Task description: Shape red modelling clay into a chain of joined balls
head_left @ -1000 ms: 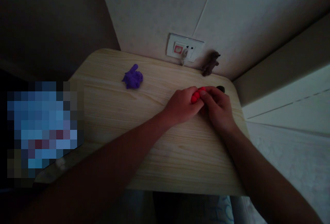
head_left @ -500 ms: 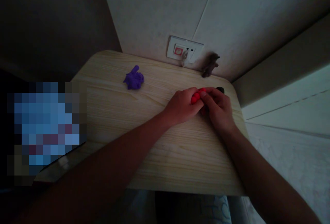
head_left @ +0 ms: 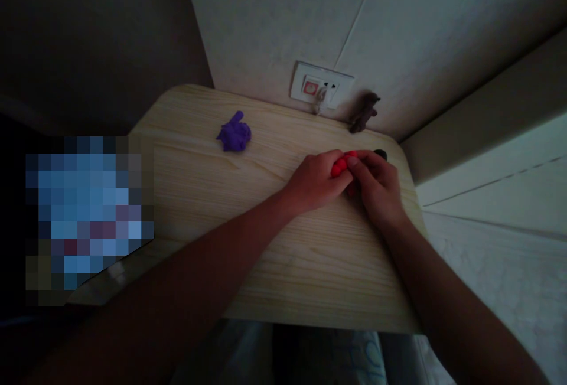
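Note:
A lumpy piece of red modelling clay point(head_left: 339, 166) sits between my two hands, above the right part of the wooden table point(head_left: 274, 279). My left hand point(head_left: 319, 177) is closed around its left side. From the right, my right hand point(head_left: 380, 185) grips it, thumb pressed on top and fingers curled behind. The underside of the clay is hidden by my fingers. A dark round object point(head_left: 380, 153) shows just behind my right hand, mostly covered by it. Farther left on the tabletop lies a purple lump of clay point(head_left: 235, 134) with a short stub sticking up.
At the back right, a small dark brown figure point(head_left: 364, 114) stands against the wall. A wall socket point(head_left: 322, 87) with a clear plug-like piece is just above the table's back edge. A pixelated blue area point(head_left: 88, 202) covers the left side. White bedding-like fabric point(head_left: 491, 290) lies right.
The whole view has shifted slightly, so the table and wall sit a little farther right. Both hands keep their hold on the red clay with barely any finger movement.

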`<act>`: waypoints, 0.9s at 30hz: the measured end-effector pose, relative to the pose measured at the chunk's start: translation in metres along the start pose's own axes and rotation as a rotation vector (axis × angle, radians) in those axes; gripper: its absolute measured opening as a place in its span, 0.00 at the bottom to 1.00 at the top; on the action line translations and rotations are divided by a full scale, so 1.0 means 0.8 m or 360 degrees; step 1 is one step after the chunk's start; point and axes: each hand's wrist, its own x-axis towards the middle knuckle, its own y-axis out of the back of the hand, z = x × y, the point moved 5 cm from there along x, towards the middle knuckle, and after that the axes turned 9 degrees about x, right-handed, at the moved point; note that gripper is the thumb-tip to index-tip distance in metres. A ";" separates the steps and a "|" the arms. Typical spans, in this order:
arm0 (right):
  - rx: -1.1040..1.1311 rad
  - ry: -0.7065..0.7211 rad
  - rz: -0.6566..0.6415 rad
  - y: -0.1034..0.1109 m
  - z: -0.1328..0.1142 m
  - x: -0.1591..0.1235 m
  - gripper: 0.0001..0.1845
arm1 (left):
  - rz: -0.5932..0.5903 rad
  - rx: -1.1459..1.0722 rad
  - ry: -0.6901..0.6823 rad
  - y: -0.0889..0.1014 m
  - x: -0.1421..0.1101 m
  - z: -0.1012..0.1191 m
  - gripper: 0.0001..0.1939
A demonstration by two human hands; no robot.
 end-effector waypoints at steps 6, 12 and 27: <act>0.0026 -0.0008 -0.0003 0.000 0.000 0.000 0.19 | -0.0002 0.0010 -0.0001 0.000 0.000 0.000 0.09; -0.0011 0.0014 -0.0005 -0.001 -0.002 0.000 0.21 | 0.0006 -0.0008 -0.0016 0.000 0.001 0.000 0.10; 0.0014 0.0005 -0.0026 0.000 0.001 0.001 0.20 | 0.0022 -0.0055 -0.0017 -0.003 0.002 -0.003 0.11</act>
